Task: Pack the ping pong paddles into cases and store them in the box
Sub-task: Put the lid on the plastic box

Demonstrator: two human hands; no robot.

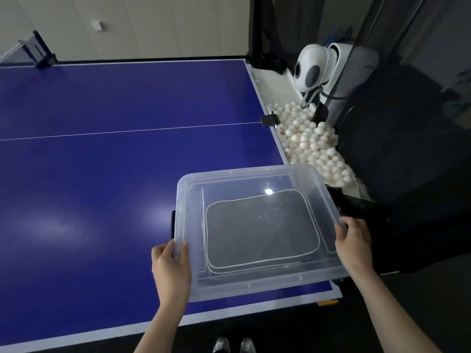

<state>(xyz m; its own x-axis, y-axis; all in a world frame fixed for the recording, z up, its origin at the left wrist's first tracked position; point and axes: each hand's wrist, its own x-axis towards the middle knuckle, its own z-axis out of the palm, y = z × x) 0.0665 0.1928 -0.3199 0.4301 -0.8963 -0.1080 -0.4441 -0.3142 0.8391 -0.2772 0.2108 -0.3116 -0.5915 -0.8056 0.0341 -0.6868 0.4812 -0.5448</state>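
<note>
Clear box [242, 171] — both grips [171, 266] [353, 244], seemingly curled

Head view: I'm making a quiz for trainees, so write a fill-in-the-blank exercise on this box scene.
1. The left hand and right hand grip a clear box at the corner of a ____ table.
2. Inside it lies a grey ____ edged in white.
3. Many white ____ lie heaped past the table's right edge.
Missing: blue; case; balls.

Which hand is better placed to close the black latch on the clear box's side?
Probably left: the left hand grips the clear box edge right beside the black latch, while the right hand holds the opposite edge, far from it.
</note>
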